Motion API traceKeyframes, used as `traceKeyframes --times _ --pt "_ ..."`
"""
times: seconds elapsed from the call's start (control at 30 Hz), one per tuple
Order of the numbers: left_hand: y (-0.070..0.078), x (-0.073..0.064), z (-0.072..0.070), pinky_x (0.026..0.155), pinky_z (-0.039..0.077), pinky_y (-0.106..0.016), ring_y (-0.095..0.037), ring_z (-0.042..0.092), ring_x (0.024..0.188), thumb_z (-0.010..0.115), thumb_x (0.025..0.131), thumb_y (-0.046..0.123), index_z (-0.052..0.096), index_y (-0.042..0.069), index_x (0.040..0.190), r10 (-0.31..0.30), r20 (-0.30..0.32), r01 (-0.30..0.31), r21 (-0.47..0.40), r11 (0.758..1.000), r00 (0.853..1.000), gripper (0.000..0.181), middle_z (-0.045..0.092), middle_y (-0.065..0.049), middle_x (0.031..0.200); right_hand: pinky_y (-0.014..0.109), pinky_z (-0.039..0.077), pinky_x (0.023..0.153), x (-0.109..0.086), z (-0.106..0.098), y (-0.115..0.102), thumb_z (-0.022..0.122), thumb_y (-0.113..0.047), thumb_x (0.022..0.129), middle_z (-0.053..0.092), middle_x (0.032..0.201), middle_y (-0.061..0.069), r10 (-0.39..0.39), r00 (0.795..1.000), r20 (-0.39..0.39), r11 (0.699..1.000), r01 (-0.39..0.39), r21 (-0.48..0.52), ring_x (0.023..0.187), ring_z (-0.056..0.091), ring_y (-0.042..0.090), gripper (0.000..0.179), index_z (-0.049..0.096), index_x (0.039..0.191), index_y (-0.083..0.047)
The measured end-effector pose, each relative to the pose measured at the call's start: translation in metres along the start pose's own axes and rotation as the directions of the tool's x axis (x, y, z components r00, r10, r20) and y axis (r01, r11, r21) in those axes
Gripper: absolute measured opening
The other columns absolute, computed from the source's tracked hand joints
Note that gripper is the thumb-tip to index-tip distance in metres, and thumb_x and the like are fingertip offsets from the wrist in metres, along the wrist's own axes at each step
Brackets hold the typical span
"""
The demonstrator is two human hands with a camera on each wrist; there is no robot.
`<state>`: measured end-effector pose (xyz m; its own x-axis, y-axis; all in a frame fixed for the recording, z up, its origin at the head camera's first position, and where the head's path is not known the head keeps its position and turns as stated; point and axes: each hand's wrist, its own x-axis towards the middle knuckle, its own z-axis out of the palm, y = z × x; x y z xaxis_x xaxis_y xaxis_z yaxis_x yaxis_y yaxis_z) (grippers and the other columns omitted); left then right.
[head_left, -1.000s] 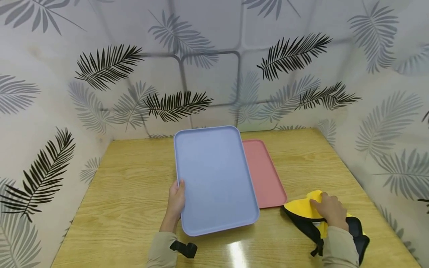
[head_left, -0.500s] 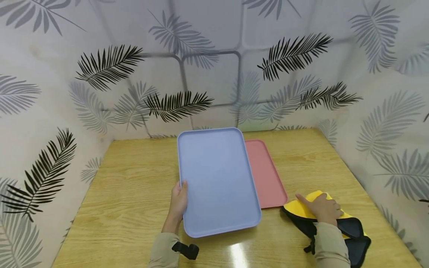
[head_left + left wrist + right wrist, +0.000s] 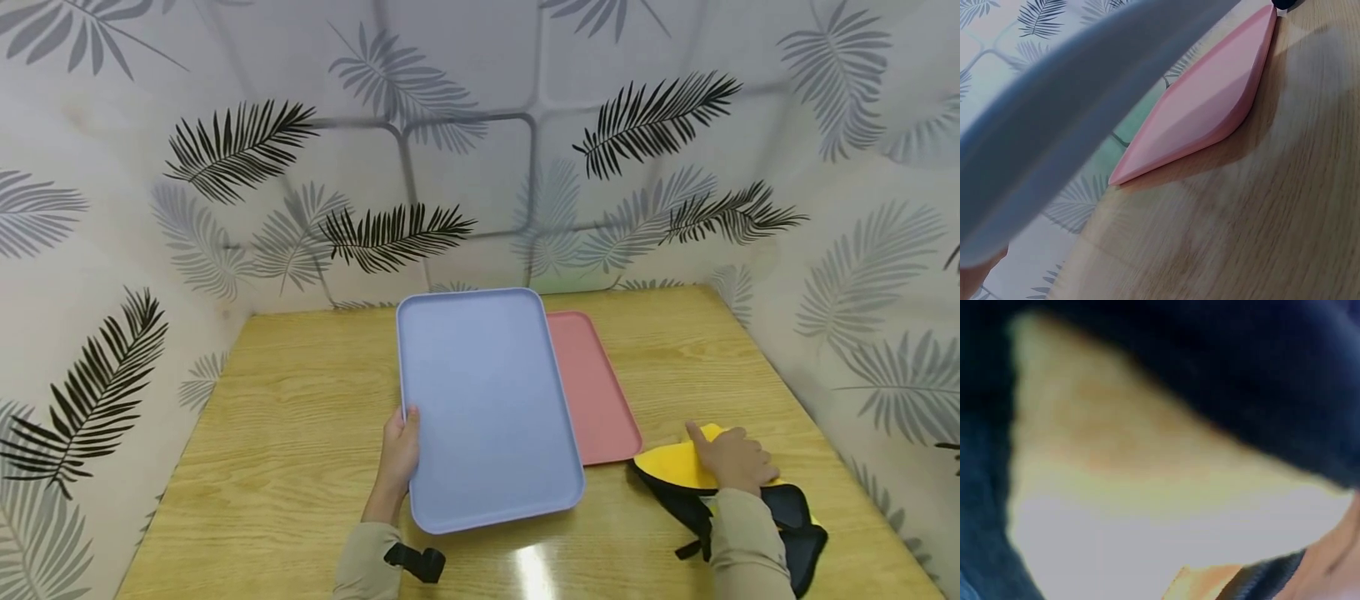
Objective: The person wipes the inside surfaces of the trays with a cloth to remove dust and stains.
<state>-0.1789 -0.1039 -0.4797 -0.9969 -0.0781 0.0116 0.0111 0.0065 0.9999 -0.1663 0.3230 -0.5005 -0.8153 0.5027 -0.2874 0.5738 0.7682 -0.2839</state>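
My left hand [image 3: 399, 450] grips the left edge of a light blue rectangular tray [image 3: 487, 400], thumb over the rim. The tray is tilted and raised above the table; its rim [image 3: 1072, 106] crosses the left wrist view. My right hand [image 3: 737, 461] lies on a yellow and black fabric bag [image 3: 671, 465] at the table's right front, thumb stretched forward over the yellow part. Some right fingertips are hard to make out. A dark strap hangs from the bag near the sleeve. The right wrist view is blurred, with the bag's dark fabric [image 3: 1241, 375] close to the camera.
A pink tray [image 3: 592, 392] lies on the wooden table [image 3: 300, 433], partly hidden behind the blue tray in the head view. Leaf-patterned curtain [image 3: 480, 192] surrounds the table at the back and sides.
The blue tray has shifted slightly right and down with my left hand. My right hand moved left over the bag, then slightly back right. The pink tray stays in place.
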Motion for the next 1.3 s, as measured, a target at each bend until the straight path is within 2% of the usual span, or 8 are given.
traceKeyframes --times 0.27,0.47,0.63,0.83,0.93,1.03,1.17,1.3 --pt "-0.002 -0.001 0.001 0.075 0.042 -0.029 -0.024 0.054 0.093 0.027 0.099 0.016 0.041 -0.009 0.123 -0.013 -0.007 0.013 -0.006 1.000 1.000 0.038 0.054 -0.020 0.104 0.060 0.031 0.076 0.002 0.002 0.000 0.052 -0.065 0.074 0.041 0.093 0.042 -0.017 0.999 0.035 0.996 0.020 -0.091 0.087 0.041 0.053 0.092 0.041 0.102 0.023" --pt "-0.001 -0.001 0.000 0.074 0.042 -0.028 -0.023 0.054 0.091 0.027 0.099 0.015 0.040 -0.011 0.123 0.003 -0.015 -0.003 0.005 1.000 1.000 0.038 0.053 -0.022 0.103 0.058 0.032 0.071 -0.003 0.006 0.005 0.057 -0.025 0.085 0.051 0.080 0.032 -0.105 0.991 -0.087 0.994 0.106 0.017 0.080 0.047 0.047 0.043 0.050 0.090 0.017" --pt "-0.001 -0.001 0.000 0.073 0.042 -0.028 -0.023 0.054 0.090 0.027 0.099 0.014 0.039 -0.012 0.123 0.008 -0.017 -0.008 0.004 1.000 1.000 0.038 0.053 -0.022 0.103 0.060 0.028 0.073 -0.009 0.010 0.007 0.059 -0.016 0.083 0.047 0.092 0.034 -0.180 0.944 -0.276 0.963 0.227 0.148 0.092 0.039 0.050 0.032 0.054 0.090 0.015" --pt "0.001 -0.002 0.000 0.072 0.043 -0.027 -0.020 0.054 0.087 0.027 0.099 0.015 0.040 -0.011 0.123 0.019 -0.010 -0.019 -0.004 1.000 1.000 0.038 0.054 -0.022 0.102 0.060 0.021 0.086 -0.016 -0.001 -0.001 0.061 -0.011 0.081 0.040 0.113 0.038 -0.303 0.830 -0.469 0.856 0.453 0.248 0.109 0.032 0.051 0.029 0.054 0.088 0.016" --pt "0.001 -0.002 0.001 0.072 0.043 -0.027 -0.017 0.054 0.086 0.028 0.099 0.014 0.041 -0.012 0.122 0.029 -0.012 -0.030 -0.013 0.999 0.999 0.037 0.054 -0.022 0.101 0.041 0.041 0.071 -0.021 -0.009 -0.006 0.056 -0.013 0.085 0.052 0.091 0.028 -0.313 0.813 -0.491 0.797 0.505 0.330 0.079 0.050 0.036 0.022 0.052 0.089 0.008" --pt "0.002 -0.002 0.001 0.072 0.043 -0.027 -0.016 0.055 0.084 0.028 0.099 0.014 0.041 -0.012 0.122 0.022 -0.012 -0.023 -0.024 0.999 1.000 0.037 0.055 -0.021 0.100 0.023 0.036 0.045 -0.026 -0.015 -0.012 0.053 -0.013 0.087 0.053 0.075 0.017 -0.293 0.787 -0.543 0.733 0.550 0.401 0.055 0.044 0.015 0.018 0.052 0.096 0.003" --pt "0.003 -0.003 0.002 0.070 0.044 -0.028 -0.016 0.055 0.083 0.028 0.099 0.015 0.041 -0.012 0.122 0.015 -0.008 -0.016 -0.016 1.000 1.000 0.038 0.055 -0.020 0.098 0.015 0.036 0.046 -0.034 -0.026 -0.022 0.056 -0.009 0.087 0.055 0.078 0.004 -0.281 0.730 -0.623 0.621 0.633 0.462 0.054 0.043 0.002 0.021 0.056 0.104 0.004" --pt "0.003 -0.005 0.003 0.070 0.043 -0.028 -0.015 0.054 0.081 0.029 0.099 0.017 0.042 -0.012 0.121 0.028 -0.018 -0.028 -0.012 1.000 0.999 0.039 0.056 -0.019 0.095 0.012 0.037 0.051 -0.042 -0.040 -0.035 0.058 -0.008 0.087 0.050 0.083 -0.014 -0.271 0.741 -0.614 0.545 0.644 0.537 0.061 0.045 0.000 0.024 0.056 0.108 0.003"
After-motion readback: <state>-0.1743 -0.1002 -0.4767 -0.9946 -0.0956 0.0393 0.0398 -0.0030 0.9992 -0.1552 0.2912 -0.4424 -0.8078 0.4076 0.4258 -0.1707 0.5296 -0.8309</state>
